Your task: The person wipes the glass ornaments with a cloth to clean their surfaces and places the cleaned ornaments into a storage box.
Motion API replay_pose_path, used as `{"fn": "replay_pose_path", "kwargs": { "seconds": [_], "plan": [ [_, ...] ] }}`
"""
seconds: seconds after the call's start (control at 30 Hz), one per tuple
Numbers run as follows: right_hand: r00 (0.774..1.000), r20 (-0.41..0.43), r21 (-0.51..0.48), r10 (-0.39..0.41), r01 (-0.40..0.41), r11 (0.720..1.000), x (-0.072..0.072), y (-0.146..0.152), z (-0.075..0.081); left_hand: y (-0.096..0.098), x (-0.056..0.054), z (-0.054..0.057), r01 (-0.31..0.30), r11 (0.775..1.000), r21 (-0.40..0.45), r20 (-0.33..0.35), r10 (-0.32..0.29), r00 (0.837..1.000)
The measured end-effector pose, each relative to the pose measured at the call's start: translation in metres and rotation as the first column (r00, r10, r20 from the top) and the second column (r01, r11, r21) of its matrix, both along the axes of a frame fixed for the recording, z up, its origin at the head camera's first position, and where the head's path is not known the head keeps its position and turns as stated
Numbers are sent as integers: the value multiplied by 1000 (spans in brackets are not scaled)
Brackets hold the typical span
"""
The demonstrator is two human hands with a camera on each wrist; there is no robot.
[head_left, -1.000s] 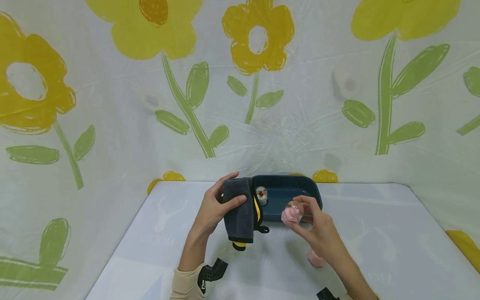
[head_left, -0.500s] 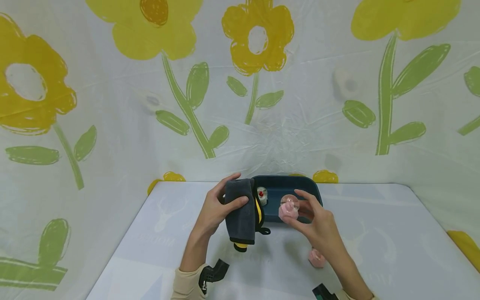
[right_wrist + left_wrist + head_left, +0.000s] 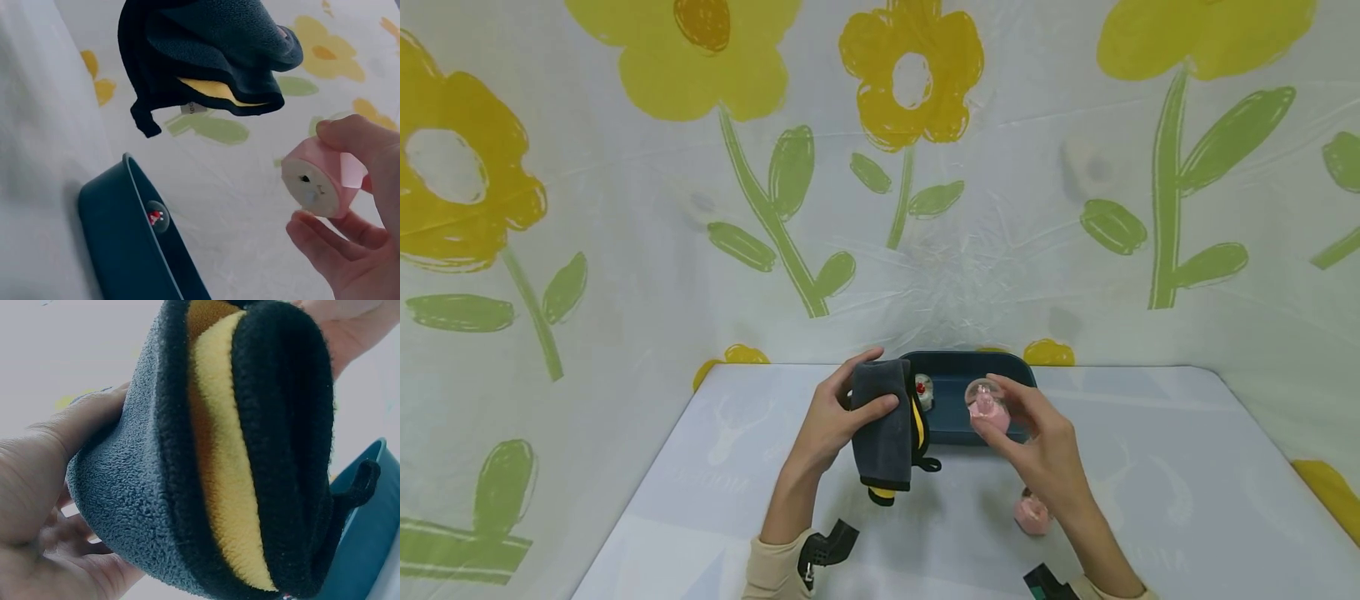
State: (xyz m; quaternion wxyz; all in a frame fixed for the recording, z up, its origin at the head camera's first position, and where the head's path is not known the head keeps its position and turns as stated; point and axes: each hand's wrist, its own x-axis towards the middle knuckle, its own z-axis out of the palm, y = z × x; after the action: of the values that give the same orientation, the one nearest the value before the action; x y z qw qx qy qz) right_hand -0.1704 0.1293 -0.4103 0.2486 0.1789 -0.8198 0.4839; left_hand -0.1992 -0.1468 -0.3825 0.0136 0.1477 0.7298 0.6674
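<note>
My left hand grips a folded grey cloth with a yellow inner side, black edging and a small black loop, held up over the table. Its thumb lies across the front of the cloth. Between thumb and fingers, my right hand pinches a small snow globe with a clear dome and a pink faceted base. In the right wrist view the pale underside of that pink base faces the camera. The snow globe overlaps a dark blue tray behind it in the head view, apart from the cloth.
The dark blue tray stands at the table's back edge. Inside its left end sits another small globe with a red figure. A second pink-based piece rests on the white table below my right forearm. A flower-print curtain hangs behind.
My right hand has turned the snow globe and raised it slightly, so its dome now shows upright. The left hand with the cloth has shifted only slightly right.
</note>
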Motion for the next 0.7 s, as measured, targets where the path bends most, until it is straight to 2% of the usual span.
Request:
{"fn": "replay_pose_path", "kwargs": {
  "seconds": [0.1, 0.33, 0.43, 0.57, 0.7],
  "plan": [
    [1000, 16, -20, 11, -10, 1000, 1, 0, 1, 1, 0, 0, 2, 1000, -2, -1, -2, 1000],
    [1000, 16, -19, -25, 25, 1000, 1, 0, 1, 2, 1, -1, 9, 1000, -5, -2, -9, 1000],
    [999, 36, -48, -26, 28, 998, 1, -1, 2, 3, 1, -1, 7, 1000, -11, -3, -7, 1000],
    [998, 61, -96, 1, 5, 995, 2, -2, 1, 4, 1, -2, 3, 1000, -13, 2, -3, 1000],
    [998, 52, -100, 29, -24, 995, 1, -1, 0, 5, 1, -3, 6, 1000, -15, 4, -6, 1000]
  ]
}}
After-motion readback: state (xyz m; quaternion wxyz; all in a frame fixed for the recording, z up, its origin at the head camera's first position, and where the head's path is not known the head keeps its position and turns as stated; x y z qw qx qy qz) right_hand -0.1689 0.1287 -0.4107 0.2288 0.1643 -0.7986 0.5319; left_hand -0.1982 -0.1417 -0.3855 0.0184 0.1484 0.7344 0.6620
